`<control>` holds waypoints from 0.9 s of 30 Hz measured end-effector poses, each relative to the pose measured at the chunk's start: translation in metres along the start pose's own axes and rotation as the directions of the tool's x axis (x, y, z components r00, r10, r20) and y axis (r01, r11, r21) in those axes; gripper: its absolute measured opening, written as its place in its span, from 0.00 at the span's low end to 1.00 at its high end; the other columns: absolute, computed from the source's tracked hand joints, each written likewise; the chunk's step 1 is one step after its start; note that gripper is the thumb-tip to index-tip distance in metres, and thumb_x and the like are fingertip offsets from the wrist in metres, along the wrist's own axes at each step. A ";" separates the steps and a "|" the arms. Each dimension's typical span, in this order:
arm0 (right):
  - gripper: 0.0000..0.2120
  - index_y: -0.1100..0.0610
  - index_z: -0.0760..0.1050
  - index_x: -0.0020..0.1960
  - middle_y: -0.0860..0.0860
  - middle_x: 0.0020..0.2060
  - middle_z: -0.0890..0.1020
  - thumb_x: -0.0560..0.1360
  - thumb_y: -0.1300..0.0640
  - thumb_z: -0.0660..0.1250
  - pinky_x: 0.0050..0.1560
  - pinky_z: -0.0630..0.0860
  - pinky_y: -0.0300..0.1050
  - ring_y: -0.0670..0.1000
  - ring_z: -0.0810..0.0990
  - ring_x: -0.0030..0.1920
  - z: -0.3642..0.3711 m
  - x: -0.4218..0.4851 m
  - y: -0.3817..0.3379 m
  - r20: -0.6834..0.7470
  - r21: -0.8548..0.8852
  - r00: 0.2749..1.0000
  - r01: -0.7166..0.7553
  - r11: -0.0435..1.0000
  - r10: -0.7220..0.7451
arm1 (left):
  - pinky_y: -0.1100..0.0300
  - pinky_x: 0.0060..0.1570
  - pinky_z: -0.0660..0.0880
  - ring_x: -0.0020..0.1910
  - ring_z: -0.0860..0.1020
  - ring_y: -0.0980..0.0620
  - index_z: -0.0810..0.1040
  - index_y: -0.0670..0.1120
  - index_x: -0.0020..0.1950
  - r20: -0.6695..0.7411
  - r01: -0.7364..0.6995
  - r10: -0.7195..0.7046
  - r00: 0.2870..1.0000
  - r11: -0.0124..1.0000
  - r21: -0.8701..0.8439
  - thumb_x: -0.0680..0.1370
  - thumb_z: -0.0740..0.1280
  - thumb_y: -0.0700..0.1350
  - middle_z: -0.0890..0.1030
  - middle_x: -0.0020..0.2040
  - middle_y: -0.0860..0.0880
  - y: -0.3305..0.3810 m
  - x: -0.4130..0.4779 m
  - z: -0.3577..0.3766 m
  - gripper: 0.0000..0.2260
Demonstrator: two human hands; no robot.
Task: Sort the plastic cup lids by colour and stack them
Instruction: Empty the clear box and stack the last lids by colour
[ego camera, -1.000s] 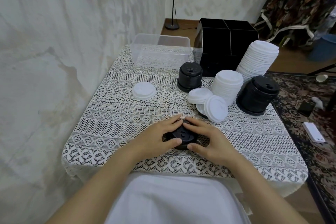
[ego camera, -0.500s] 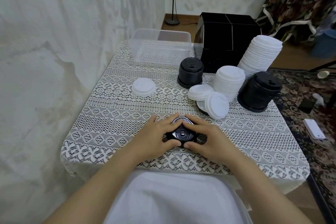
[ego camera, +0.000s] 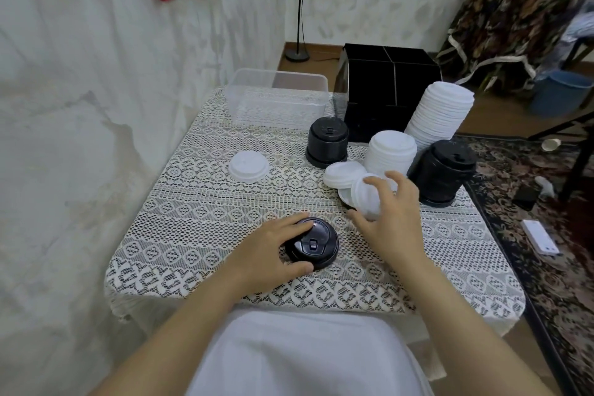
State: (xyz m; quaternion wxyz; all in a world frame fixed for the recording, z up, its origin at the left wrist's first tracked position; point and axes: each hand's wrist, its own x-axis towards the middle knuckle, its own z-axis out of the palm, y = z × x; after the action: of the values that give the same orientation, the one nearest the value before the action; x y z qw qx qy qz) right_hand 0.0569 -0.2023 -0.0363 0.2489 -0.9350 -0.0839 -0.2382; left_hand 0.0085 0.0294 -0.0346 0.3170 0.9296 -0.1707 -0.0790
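beside built stacks [ego camera: 390,154], loose white lids [ego camera: 342,173] are left; a black lid [ego camera: 316,243] is gripped by the left hand [ego camera: 273,251], the right hand [ego camera: 392,215] is spread, empty.

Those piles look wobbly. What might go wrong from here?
The tall white stack leans beside the black stack; a bump from the right hand, open over the loose white lids, might topple it. Those loose lids lie tilted on one another, so one may slip when picked. The left hand grips a black lid near the table front edge; a nudge might push it off.
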 end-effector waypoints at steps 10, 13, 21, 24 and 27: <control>0.11 0.57 0.82 0.35 0.60 0.56 0.79 0.58 0.56 0.82 0.49 0.74 0.55 0.62 0.75 0.58 0.012 0.014 0.001 0.107 -0.333 0.962 0.273 0.903 -0.251 | 0.64 0.68 0.52 0.67 0.56 0.69 0.63 0.60 0.74 -0.006 0.000 0.000 1.000 1.000 -0.009 0.73 0.72 0.56 0.54 0.66 0.76 0.003 -0.001 -0.002 0.32; 0.09 0.59 0.83 0.38 0.59 0.52 0.80 0.61 0.59 0.81 0.47 0.75 0.53 0.61 0.79 0.51 0.010 0.010 0.003 0.090 -0.196 0.969 0.242 0.950 -0.229 | 0.64 0.69 0.53 0.67 0.57 0.68 0.64 0.59 0.74 -0.012 -0.008 0.008 1.000 1.000 -0.020 0.73 0.73 0.54 0.56 0.68 0.73 0.003 -0.003 -0.002 0.32; 0.07 0.54 0.81 0.46 0.45 0.38 0.84 0.80 0.58 0.65 0.42 0.78 0.37 0.42 0.82 0.41 -0.023 -0.001 -0.018 0.261 0.637 0.917 -0.398 0.660 0.301 | 0.64 0.70 0.55 0.70 0.61 0.65 0.67 0.60 0.72 -0.044 -0.018 0.015 0.999 0.998 -0.058 0.71 0.75 0.51 0.62 0.70 0.69 -0.001 -0.006 -0.003 0.31; 0.10 0.55 0.81 0.45 0.41 0.35 0.84 0.81 0.60 0.62 0.37 0.73 0.27 0.35 0.80 0.36 -0.027 0.003 -0.021 0.333 0.688 0.868 -0.491 0.535 0.369 | 0.65 0.69 0.55 0.68 0.60 0.66 0.67 0.60 0.72 -0.050 -0.019 0.017 0.999 0.998 -0.052 0.71 0.75 0.51 0.61 0.69 0.70 -0.001 -0.006 -0.003 0.31; 0.08 0.54 0.80 0.55 0.40 0.42 0.83 0.81 0.59 0.62 0.38 0.73 0.26 0.35 0.80 0.41 -0.021 0.006 -0.018 0.316 0.619 0.861 -0.506 0.601 0.400 | 0.66 0.69 0.55 0.68 0.60 0.67 0.67 0.59 0.72 -0.050 -0.019 0.017 0.999 0.998 -0.052 0.71 0.75 0.51 0.60 0.67 0.72 0.001 -0.006 -0.003 0.31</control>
State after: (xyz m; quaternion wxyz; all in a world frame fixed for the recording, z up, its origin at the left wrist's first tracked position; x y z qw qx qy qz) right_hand 0.0490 -0.1973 -0.0095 0.6201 -0.7808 0.0570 -0.0506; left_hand 0.0032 0.0331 -0.0312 0.3462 0.9210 -0.1690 -0.0576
